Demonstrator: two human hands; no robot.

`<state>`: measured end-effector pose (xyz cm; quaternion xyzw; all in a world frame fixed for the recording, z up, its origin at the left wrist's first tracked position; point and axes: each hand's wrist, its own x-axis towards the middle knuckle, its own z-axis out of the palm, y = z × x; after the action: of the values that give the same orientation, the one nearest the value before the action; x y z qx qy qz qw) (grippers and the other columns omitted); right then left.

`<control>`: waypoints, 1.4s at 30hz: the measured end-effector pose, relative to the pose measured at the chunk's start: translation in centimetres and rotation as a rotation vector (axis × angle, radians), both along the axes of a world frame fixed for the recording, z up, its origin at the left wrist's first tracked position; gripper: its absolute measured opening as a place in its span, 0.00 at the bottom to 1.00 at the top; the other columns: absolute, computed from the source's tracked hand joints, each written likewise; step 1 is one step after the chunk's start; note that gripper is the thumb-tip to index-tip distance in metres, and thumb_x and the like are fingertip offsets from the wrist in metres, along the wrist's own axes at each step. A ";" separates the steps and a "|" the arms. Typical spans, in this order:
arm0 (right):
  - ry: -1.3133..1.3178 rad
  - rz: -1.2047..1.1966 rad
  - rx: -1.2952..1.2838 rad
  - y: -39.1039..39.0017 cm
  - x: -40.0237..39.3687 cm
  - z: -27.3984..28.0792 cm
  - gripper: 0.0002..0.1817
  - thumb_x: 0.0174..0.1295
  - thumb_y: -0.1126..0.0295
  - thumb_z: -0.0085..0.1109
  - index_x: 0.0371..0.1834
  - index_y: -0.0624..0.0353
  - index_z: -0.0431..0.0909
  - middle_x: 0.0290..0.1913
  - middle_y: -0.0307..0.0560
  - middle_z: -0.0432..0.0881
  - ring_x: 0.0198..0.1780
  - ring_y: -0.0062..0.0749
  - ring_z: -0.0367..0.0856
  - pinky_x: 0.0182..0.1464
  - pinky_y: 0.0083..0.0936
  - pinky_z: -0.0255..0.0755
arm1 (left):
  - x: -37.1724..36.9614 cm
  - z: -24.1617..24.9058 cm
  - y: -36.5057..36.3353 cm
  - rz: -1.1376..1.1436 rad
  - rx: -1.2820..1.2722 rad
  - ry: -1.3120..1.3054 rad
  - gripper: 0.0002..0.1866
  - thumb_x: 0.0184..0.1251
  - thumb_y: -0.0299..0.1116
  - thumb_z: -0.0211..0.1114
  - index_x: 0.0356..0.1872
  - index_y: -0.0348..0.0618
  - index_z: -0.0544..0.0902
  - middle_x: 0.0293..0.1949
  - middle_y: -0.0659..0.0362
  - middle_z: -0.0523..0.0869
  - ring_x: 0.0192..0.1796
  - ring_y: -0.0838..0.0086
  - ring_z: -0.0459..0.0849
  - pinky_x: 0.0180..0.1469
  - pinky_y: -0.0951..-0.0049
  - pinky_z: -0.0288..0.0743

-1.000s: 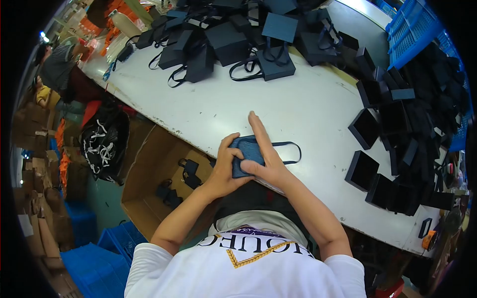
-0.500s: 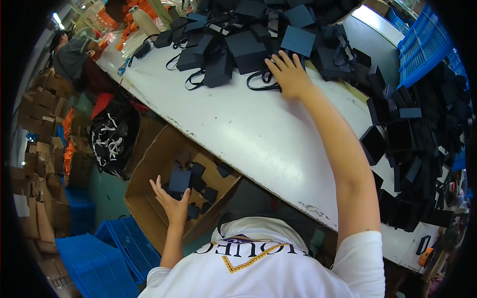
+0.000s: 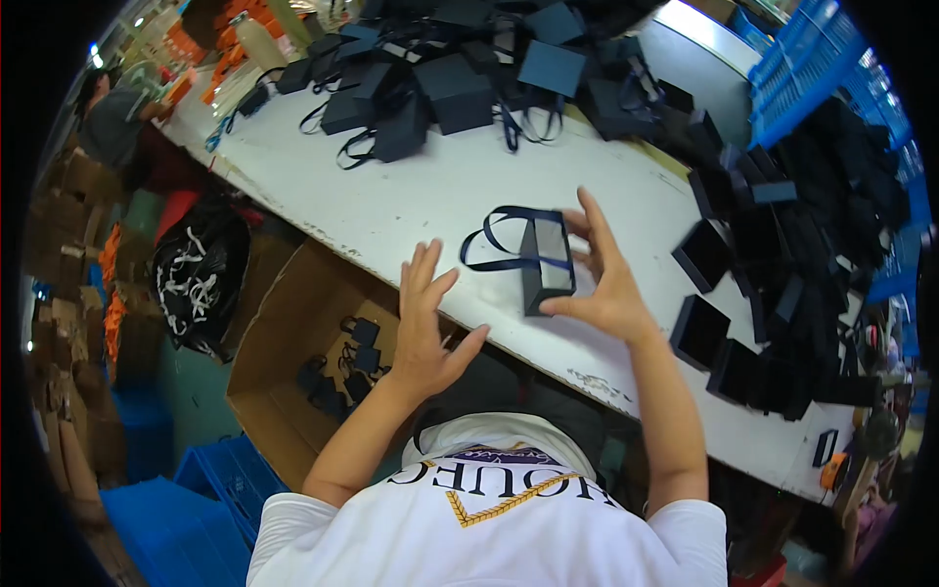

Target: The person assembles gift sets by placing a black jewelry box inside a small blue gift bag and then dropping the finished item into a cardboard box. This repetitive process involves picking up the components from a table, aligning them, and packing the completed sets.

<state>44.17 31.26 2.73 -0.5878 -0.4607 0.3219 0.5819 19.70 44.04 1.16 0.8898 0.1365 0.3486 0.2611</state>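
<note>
Right now, the right hand (image 3: pixel 614 293) has its grip closed around a small dark box (image 3: pixel 546 259), with the thumb low on it and the fingers at its far side. The box is near the middle of the frame, over the front part of the white worktop (image 3: pixel 362 210). Dark loops (image 3: pixel 489 264) reach out from it to the left. The left hand (image 3: pixel 423 342) has its grip open, fingers up, near the worktop's edge and apart from the box.

At the top of the frame is a big heap of dark boxes (image 3: pixel 455 93), some with loops. Open black boxes (image 3: pixel 700 331) lie at the right. Little dark bags (image 3: pixel 365 333) sit inside a brown carton (image 3: pixel 279 342), left of the left hand. Blue bins (image 3: pixel 181 528) are at the lower left.
</note>
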 end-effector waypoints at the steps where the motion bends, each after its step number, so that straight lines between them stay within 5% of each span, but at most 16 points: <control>1: 0.181 -0.019 0.076 -1.1 -1.2 -1.1 0.75 0.39 0.77 0.88 0.90 0.54 0.41 0.77 0.61 0.65 0.80 0.47 0.63 0.77 0.41 0.67 | 1.3 0.8 -0.3 -0.056 0.005 -0.008 0.45 0.66 0.36 0.74 0.80 0.42 0.58 0.84 0.36 0.55 0.86 0.41 0.53 0.83 0.39 0.43; 3: 0.383 -0.067 0.170 -3.0 -3.0 -3.2 0.76 0.40 0.82 0.85 0.90 0.54 0.37 0.79 0.61 0.60 0.80 0.47 0.61 0.77 0.38 0.65 | 3.7 2.0 -1.2 -0.142 -0.037 -0.014 0.45 0.71 0.47 0.70 0.82 0.42 0.58 0.84 0.37 0.56 0.86 0.42 0.53 0.83 0.37 0.39; 7: 0.770 -0.178 0.213 -4.9 -6.4 -3.8 0.71 0.45 0.90 0.76 0.90 0.53 0.36 0.80 0.59 0.58 0.81 0.44 0.60 0.76 0.34 0.68 | 5.4 2.5 -2.8 -0.219 0.141 0.352 0.40 0.74 0.51 0.67 0.80 0.45 0.64 0.83 0.43 0.60 0.85 0.44 0.55 0.81 0.32 0.44; 10: 0.910 -0.165 0.239 -5.2 -6.8 -4.8 0.68 0.49 0.91 0.73 0.90 0.53 0.36 0.80 0.57 0.57 0.80 0.43 0.60 0.76 0.35 0.68 | 5.1 0.4 -3.7 -0.295 -0.258 0.314 0.38 0.72 0.51 0.69 0.77 0.45 0.67 0.83 0.42 0.60 0.85 0.43 0.56 0.83 0.48 0.51; 11: 0.923 -0.140 0.232 -5.3 -6.9 -4.9 0.65 0.52 0.92 0.69 0.90 0.55 0.35 0.82 0.58 0.56 0.81 0.42 0.59 0.76 0.36 0.68 | 4.9 0.1 -3.8 -0.275 -0.219 0.314 0.39 0.68 0.49 0.73 0.75 0.45 0.68 0.82 0.42 0.61 0.84 0.43 0.58 0.83 0.50 0.54; 16: 0.635 -0.080 0.045 -5.1 -6.8 -6.7 0.59 0.55 0.92 0.64 0.89 0.61 0.38 0.85 0.63 0.52 0.83 0.43 0.60 0.76 0.32 0.67 | 4.9 0.1 -3.0 -0.249 -0.153 0.297 0.44 0.46 0.36 0.88 0.65 0.45 0.72 0.79 0.44 0.67 0.80 0.44 0.65 0.78 0.53 0.65; 18: 0.585 -0.048 0.004 -5.5 -6.4 -7.2 0.57 0.58 0.90 0.64 0.88 0.62 0.40 0.85 0.62 0.54 0.82 0.44 0.62 0.77 0.32 0.67 | 4.9 0.4 -2.8 -0.232 -0.127 0.357 0.49 0.42 0.32 0.89 0.69 0.48 0.71 0.76 0.45 0.68 0.76 0.45 0.70 0.74 0.54 0.71; 21: 0.405 -0.146 -0.076 -7.1 -6.0 -6.7 0.45 0.62 0.84 0.66 0.84 0.67 0.56 0.75 0.63 0.73 0.73 0.40 0.77 0.71 0.31 0.73 | 5.2 0.7 -2.7 -0.246 -0.026 0.414 0.50 0.42 0.30 0.89 0.72 0.53 0.72 0.72 0.47 0.68 0.72 0.46 0.74 0.70 0.54 0.77; 24: 0.177 -0.146 -0.425 -9.7 -3.6 -3.9 0.29 0.63 0.82 0.68 0.70 0.69 0.76 0.59 0.56 0.87 0.61 0.34 0.87 0.64 0.29 0.79 | 5.0 -0.2 -2.4 -0.237 -0.021 0.458 0.42 0.45 0.31 0.87 0.66 0.47 0.77 0.69 0.44 0.69 0.72 0.46 0.74 0.68 0.53 0.79; 25: 0.009 -0.274 -0.401 -10.7 -3.1 -2.9 0.13 0.66 0.75 0.69 0.52 0.69 0.87 0.42 0.48 0.92 0.44 0.29 0.91 0.52 0.26 0.84 | 5.1 -0.1 -2.6 -0.200 -0.085 0.463 0.34 0.44 0.30 0.88 0.54 0.46 0.79 0.66 0.48 0.70 0.72 0.44 0.75 0.68 0.53 0.79; 27: -0.295 -0.485 -0.461 -12.3 0.1 -2.1 0.11 0.67 0.64 0.66 0.42 0.60 0.91 0.32 0.54 0.90 0.36 0.39 0.91 0.44 0.34 0.83 | 5.0 -0.5 -2.6 -0.209 -0.016 0.420 0.28 0.45 0.30 0.88 0.44 0.44 0.77 0.68 0.46 0.70 0.74 0.41 0.73 0.67 0.52 0.79; 29: -0.769 -0.806 -0.455 -12.8 2.8 -0.6 0.11 0.67 0.64 0.67 0.46 0.58 0.88 0.39 0.53 0.90 0.41 0.54 0.90 0.44 0.46 0.82 | 5.0 -1.0 -2.6 -0.215 0.030 0.366 0.26 0.46 0.29 0.88 0.37 0.42 0.74 0.71 0.44 0.69 0.76 0.38 0.70 0.67 0.50 0.79; 34: -1.347 -0.759 -0.681 -11.1 9.4 -3.8 0.09 0.57 0.78 0.65 0.41 0.58 0.85 0.40 0.49 0.83 0.47 0.48 0.82 0.49 0.42 0.76 | 4.5 -1.8 -2.3 -0.213 0.048 0.319 0.24 0.49 0.28 0.86 0.29 0.41 0.72 0.80 0.39 0.63 0.81 0.34 0.62 0.67 0.48 0.78; 42: -1.050 -0.364 -0.168 -8.9 2.1 -2.7 0.07 0.59 0.80 0.63 0.38 0.59 0.88 0.39 0.47 0.81 0.54 0.44 0.81 0.64 0.43 0.72 | 2.3 -2.1 0.4 -0.101 -0.148 0.278 0.25 0.48 0.25 0.86 0.26 0.40 0.69 0.82 0.38 0.60 0.83 0.37 0.59 0.69 0.54 0.76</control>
<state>46.25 22.40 0.00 -0.7833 -0.5527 -0.0841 0.2718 21.96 44.42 -0.93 0.9134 0.1518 0.1975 0.3219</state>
